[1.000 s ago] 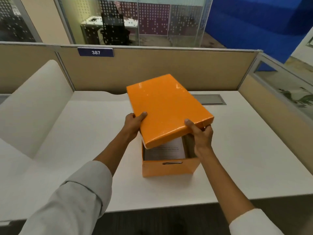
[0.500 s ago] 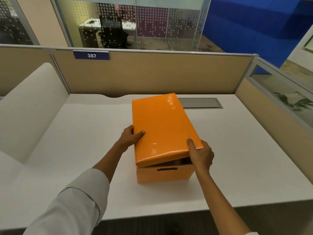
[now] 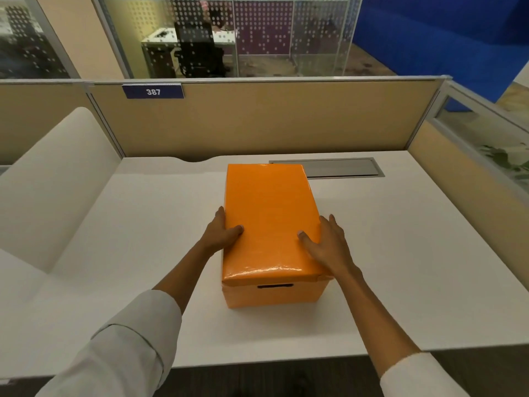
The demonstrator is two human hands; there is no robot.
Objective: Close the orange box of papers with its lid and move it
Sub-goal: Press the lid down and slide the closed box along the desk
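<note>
Two forearms in pale sleeves reach forward over the near edge of a white desk [image 3: 400, 253]. An orange box [image 3: 274, 296] stands on the desk just ahead, a dark handle slot [image 3: 274, 286] in its near face. The orange lid [image 3: 269, 219] lies flat on top, covering the papers. The left hand [image 3: 221, 233] clasps the lid's left edge, thumb on top, fingers down the side. The right hand [image 3: 326, 242] lies spread against the right edge, thumb on top, not closed around anything. The closing step looks nearly done. Next comes pressing the lid snug, then gripping the box low on both sides to move it. Beyond are a metal cable hatch [image 3: 326, 168] and a tan partition [image 3: 257, 118] tagged 387.
</note>
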